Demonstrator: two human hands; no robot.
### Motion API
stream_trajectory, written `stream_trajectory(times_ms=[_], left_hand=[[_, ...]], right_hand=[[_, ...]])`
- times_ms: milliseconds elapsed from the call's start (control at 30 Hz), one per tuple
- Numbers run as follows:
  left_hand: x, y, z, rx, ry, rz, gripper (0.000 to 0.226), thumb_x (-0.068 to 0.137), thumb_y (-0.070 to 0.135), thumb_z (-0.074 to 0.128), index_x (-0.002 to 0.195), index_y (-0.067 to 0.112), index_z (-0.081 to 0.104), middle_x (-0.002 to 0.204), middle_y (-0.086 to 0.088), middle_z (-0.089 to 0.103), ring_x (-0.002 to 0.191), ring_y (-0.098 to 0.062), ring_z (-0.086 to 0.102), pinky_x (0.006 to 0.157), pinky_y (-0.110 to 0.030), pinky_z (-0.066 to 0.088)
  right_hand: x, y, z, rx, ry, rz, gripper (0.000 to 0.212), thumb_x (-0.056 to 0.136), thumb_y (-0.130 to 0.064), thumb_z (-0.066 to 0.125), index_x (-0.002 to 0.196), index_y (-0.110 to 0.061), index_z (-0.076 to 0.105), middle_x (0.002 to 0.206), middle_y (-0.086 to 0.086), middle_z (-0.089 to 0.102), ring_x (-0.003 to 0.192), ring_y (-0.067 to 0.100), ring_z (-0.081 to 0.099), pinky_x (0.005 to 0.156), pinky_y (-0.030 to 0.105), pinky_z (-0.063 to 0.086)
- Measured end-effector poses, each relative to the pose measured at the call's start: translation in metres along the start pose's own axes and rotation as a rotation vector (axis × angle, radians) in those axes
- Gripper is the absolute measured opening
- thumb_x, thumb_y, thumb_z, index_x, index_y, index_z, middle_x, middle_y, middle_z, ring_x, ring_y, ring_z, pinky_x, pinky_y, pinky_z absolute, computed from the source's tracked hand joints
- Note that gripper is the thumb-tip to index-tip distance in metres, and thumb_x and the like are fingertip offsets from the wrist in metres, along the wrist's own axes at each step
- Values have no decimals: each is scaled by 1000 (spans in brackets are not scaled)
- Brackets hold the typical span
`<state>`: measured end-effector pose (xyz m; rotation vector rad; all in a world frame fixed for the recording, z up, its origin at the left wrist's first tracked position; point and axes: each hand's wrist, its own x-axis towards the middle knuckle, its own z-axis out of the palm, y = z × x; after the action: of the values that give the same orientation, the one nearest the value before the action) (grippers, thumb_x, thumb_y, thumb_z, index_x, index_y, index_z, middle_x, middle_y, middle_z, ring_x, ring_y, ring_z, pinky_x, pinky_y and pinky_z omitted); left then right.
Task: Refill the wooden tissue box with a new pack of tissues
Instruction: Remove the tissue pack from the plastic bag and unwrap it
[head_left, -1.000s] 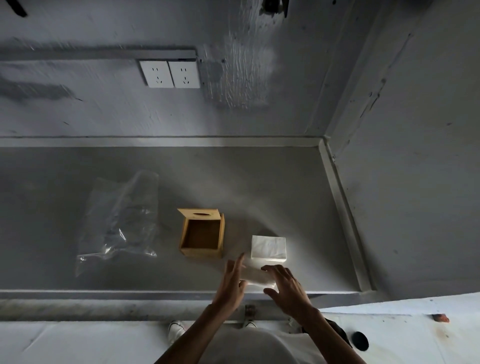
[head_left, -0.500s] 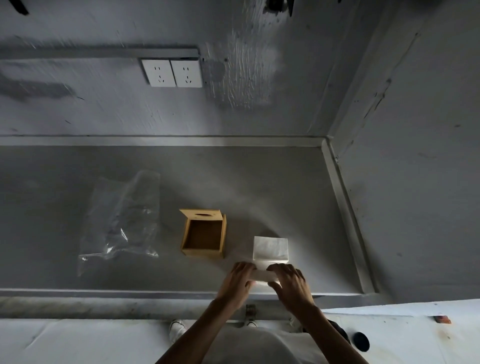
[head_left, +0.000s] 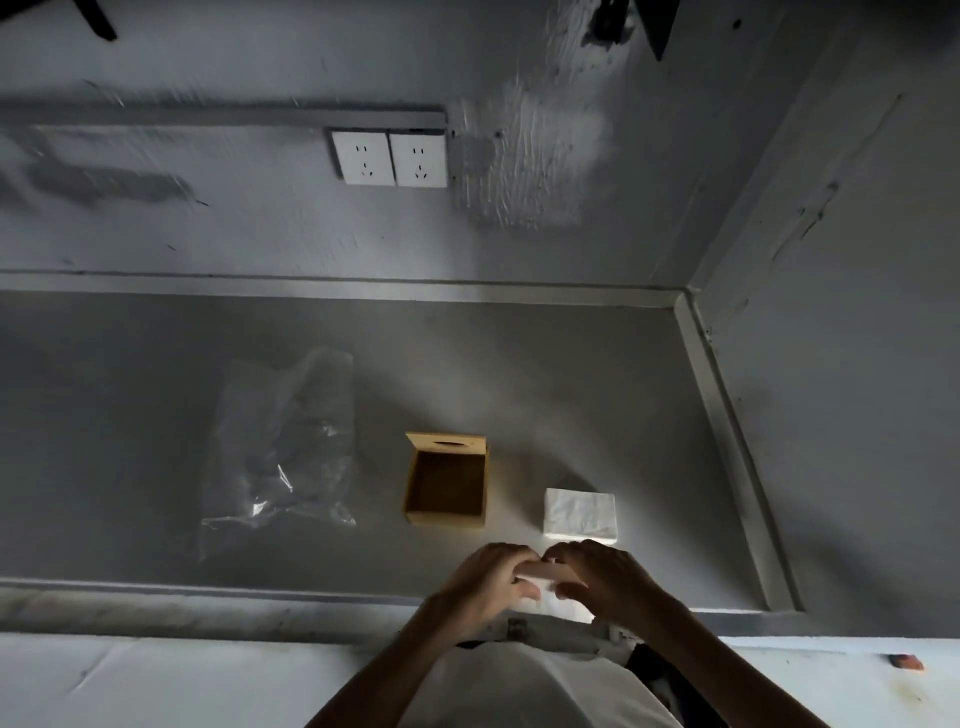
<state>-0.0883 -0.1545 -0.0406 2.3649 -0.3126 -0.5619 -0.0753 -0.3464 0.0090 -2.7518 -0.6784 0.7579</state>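
Both hands closed on a small white folded piece (head_left: 543, 571) at the near counter edge: left hand (head_left: 488, 582) pinches its left end, right hand (head_left: 602, 577) its right end. Tissue stack (head_left: 580, 514) lies just beyond the hands. Wooden tissue box (head_left: 447, 486) sits left of the stack, open side up, apart from it. Clear plastic bag (head_left: 283, 452) lies further left. Wall sockets (head_left: 389, 158) far.

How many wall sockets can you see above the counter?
2. Both sit side by side on the back wall: the left socket and the right socket, touching edge to edge. Nothing is plugged into either. None look hidden.
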Motion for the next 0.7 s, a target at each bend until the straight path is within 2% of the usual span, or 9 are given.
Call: stream_trajectory(times_ms=[67, 167, 200, 267, 333, 400, 467, 567, 700], left_hand=[[-7, -1, -25, -6, 11, 17, 37, 77, 38, 74, 110, 24, 66, 108, 2, 71, 97, -14, 64, 84, -27, 49], [-19, -12, -73, -95, 89, -10, 42, 80, 47, 70, 115, 24, 64, 110, 4, 70, 97, -11, 65, 84, -28, 53], [-20, -19, -90, -148, 166, -44, 42, 82, 49, 68, 115, 24, 64, 108, 4, 71, 94, -10, 66, 81, -28, 55], [-22, -41, -123, -201, 429, -118, 37, 84, 49, 65, 110, 24, 65, 103, 1, 73, 89, -11, 68, 77, -30, 57], [-20, -71, -148, -112, 618, -112, 40, 83, 43, 69, 116, 21, 61, 110, -2, 70, 97, -15, 66, 81, -33, 57], [-10, -95, -162, 2, 550, -26, 55, 84, 33, 71, 133, 15, 52, 131, -6, 58, 117, -20, 53, 96, -34, 49], [5, -104, -172, -7, 420, 70, 52, 87, 21, 69, 135, 14, 52, 137, -9, 54, 125, -24, 51, 104, -33, 43], [26, -96, -187, -115, 305, 94, 24, 92, 8, 59, 114, 6, 69, 113, -11, 71, 105, -22, 66, 88, -22, 47], [43, -90, -201, -142, 256, 97, 22, 91, -2, 53, 105, 3, 69, 103, -14, 73, 97, -22, 68, 82, -24, 46]], right_hand=[[6, -15, -19, 5, -33, -33, 49, 88, -35, 65, 134, -34, 47, 127, -6, 63, 108, 14, 63, 86, 26, 46], [22, -45, -59, -55, -22, -74, 43, 94, -26, 57, 136, -29, 47, 126, -2, 62, 108, 18, 62, 87, 29, 46], [30, -52, -74, -68, 5, -76, 42, 95, -24, 55, 135, -29, 48, 128, -2, 61, 112, 19, 60, 90, 30, 45], [46, -62, -95, -5, 46, -51, 42, 93, -24, 57, 134, -31, 48, 134, -4, 59, 120, 18, 57, 96, 30, 45], [66, -72, -106, 100, 53, -18, 44, 90, -25, 60, 131, -34, 48, 136, -5, 58, 123, 17, 57, 99, 31, 46], [85, -87, -109, 133, 23, -19, 46, 89, -25, 62, 132, -33, 46, 137, -3, 58, 123, 19, 57, 100, 33, 48], [102, -107, -108, 122, -2, -20, 49, 90, -24, 61, 135, -32, 45, 138, -3, 57, 123, 20, 57, 100, 33, 47], [124, -121, -96, 104, -13, 26, 50, 92, -21, 57, 139, -30, 41, 139, -1, 56, 121, 24, 58, 96, 33, 47], [140, -129, -83, 75, -106, 109, 64, 95, -7, 51, 149, -29, 27, 144, 6, 51, 117, 27, 58, 86, 29, 47]])
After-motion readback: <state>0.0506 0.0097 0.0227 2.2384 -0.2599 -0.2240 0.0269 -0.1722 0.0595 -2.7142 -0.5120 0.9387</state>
